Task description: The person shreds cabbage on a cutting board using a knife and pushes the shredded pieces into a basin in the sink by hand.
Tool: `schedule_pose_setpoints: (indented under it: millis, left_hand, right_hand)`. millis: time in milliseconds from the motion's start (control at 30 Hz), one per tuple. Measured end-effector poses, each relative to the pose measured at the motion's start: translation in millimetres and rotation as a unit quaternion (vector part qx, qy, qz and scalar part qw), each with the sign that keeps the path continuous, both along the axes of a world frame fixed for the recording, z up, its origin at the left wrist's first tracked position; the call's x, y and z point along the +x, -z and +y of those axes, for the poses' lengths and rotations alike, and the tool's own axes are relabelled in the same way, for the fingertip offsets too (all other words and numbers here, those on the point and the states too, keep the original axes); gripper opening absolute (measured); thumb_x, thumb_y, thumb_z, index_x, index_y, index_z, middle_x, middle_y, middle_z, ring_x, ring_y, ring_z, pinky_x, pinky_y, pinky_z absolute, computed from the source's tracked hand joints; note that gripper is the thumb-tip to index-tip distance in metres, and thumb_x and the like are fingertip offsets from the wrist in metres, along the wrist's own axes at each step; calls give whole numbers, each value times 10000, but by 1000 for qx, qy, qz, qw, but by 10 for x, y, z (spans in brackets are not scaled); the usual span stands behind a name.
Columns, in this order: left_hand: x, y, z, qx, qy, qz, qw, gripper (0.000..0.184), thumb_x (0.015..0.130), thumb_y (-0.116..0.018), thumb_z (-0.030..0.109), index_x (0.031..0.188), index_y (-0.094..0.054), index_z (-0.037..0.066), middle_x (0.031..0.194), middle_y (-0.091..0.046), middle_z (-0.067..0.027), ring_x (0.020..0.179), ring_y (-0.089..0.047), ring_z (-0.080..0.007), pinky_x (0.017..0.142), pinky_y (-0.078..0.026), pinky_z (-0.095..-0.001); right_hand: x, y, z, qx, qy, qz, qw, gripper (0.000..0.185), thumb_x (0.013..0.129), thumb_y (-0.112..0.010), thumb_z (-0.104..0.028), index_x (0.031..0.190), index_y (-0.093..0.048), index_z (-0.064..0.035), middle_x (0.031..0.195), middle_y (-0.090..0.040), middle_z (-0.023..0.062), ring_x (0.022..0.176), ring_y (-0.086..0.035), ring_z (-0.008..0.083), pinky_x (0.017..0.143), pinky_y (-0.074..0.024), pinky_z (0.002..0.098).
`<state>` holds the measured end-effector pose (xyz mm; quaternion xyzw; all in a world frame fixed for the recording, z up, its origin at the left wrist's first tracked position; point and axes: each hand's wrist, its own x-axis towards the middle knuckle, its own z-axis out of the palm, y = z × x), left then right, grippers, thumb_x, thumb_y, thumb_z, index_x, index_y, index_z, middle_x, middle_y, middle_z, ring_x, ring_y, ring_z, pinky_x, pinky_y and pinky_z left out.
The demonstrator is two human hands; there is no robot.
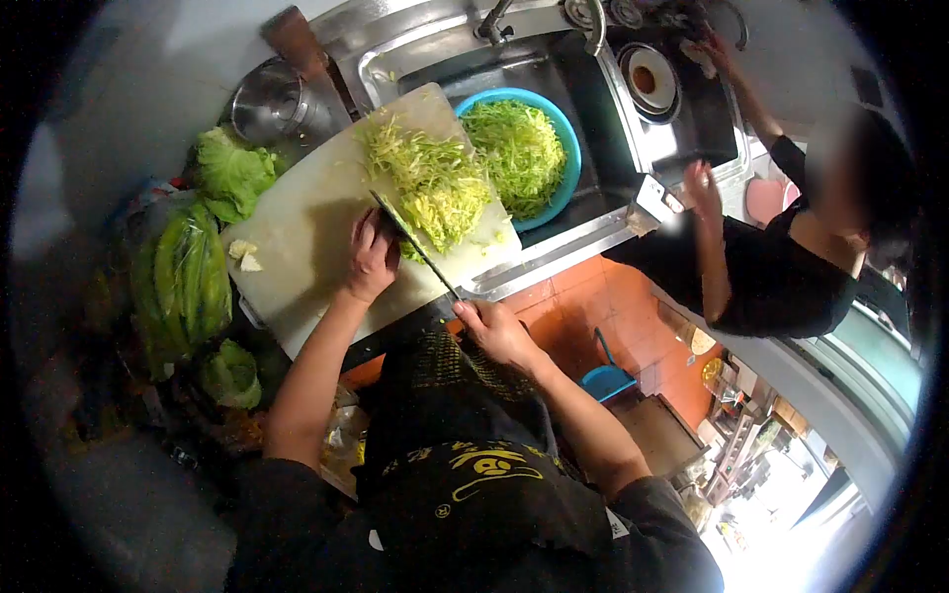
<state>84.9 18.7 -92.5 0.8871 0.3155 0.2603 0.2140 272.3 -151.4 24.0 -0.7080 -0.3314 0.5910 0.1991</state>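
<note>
My right hand (499,334) is wrapped round the handle of a knife (417,245), whose blade slants up and left across the white cutting board (306,222). Close against the blade's left side is my left hand (374,259), its fingers curled in; what lies under them is hidden. Just beyond the blade, shredded lettuce (435,193) is heaped on the board. More shreds fill a blue basin (571,163) standing in the sink at the board's far right side. Two pale cut stem pieces (245,257) rest near the board's left edge.
A lettuce head (232,176) and bagged long green vegetables (188,277) lie left of the board. Behind it are a metal bowl (269,101) and the faucet (494,25). On the right, a person in black (781,282) reaches toward the second sink basin, which holds a white bowl (650,79).
</note>
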Motion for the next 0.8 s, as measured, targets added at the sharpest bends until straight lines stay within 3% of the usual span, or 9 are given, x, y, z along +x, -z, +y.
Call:
schedule_pose_setpoints:
  millis: [100,167,200,433,500,567,667,733,800]
  left_hand:
    - [-50,66,-36,26,5,29,999,313,791,-632,50,1102,-628,14,1270,-521,-226,1188,-500,-452,1014,-449,-503]
    - [9,-2,-40,41,-3,35,999,291,792,-629,41,1082,-622,15,1233,-525,-221,1191,-504,-449,1005,-457,-496]
    - [26,-5,-12,24,-3,15,1000,286,801,-631,48,1085,-620,15,1225,-525,-222,1191,-503,-450,1005,-457,-499]
    - [-156,22,-137,-50,-39,34,997,326,847,-639,90,1162,-609,13,1272,-533,-245,1189,-520,-454,1006,-465,-490]
    - [-350,711,-209,-43,-15,37,998,420,853,-617,88,1265,-575,17,1341,-525,-247,1216,-505,-455,1044,-436,-496]
    - [-310,726,-163,-46,-6,28,999,454,860,-601,87,1301,-539,0,1361,-511,-246,1254,-477,-450,1076,-396,-504]
    - [-139,110,-115,-5,-9,63,998,458,891,-577,119,1319,-498,-25,1304,-527,-261,1216,-489,-446,1051,-405,-506]
    - [-118,258,-175,-105,-43,41,993,438,916,-584,199,1285,-508,-26,1226,-547,-253,1129,-522,-426,984,-434,-497]
    - [-88,277,-123,-57,-51,37,996,430,919,-589,225,1266,-523,-22,1205,-552,-245,1102,-533,-418,964,-443,-490]
  right_hand:
    - [-114,491,21,68,1,-24,997,530,1032,-485,-459,937,-631,42,717,-629,228,647,-645,352,641,-509,433]
    - [-111,675,111,-32,58,102,993,537,1036,-473,-474,932,-614,34,626,-583,149,474,-597,247,498,-485,381]
    - [-147,695,139,-3,102,129,986,540,1039,-464,-484,925,-597,27,580,-530,88,359,-507,158,392,-429,331]
    - [-108,163,-117,57,6,-30,998,483,1021,-522,-441,958,-648,21,695,-640,203,631,-665,314,627,-529,425]
    - [-88,-26,-116,102,21,-40,994,457,1033,-499,-410,925,-657,5,757,-656,201,713,-637,318,706,-492,432]
    - [-76,-52,-114,93,0,-46,995,441,1026,-509,-408,962,-676,-5,826,-676,228,798,-672,361,735,-497,440]
    - [-58,-22,-45,58,-5,-40,997,468,1028,-503,-421,910,-644,10,749,-616,234,702,-609,361,707,-486,440]
    - [-105,139,-39,70,-9,-31,997,512,1039,-481,-446,856,-591,20,643,-552,179,597,-533,281,653,-472,421]
    - [-124,318,15,32,2,-2,999,515,1043,-473,-451,855,-578,16,622,-533,146,570,-522,235,621,-465,398]
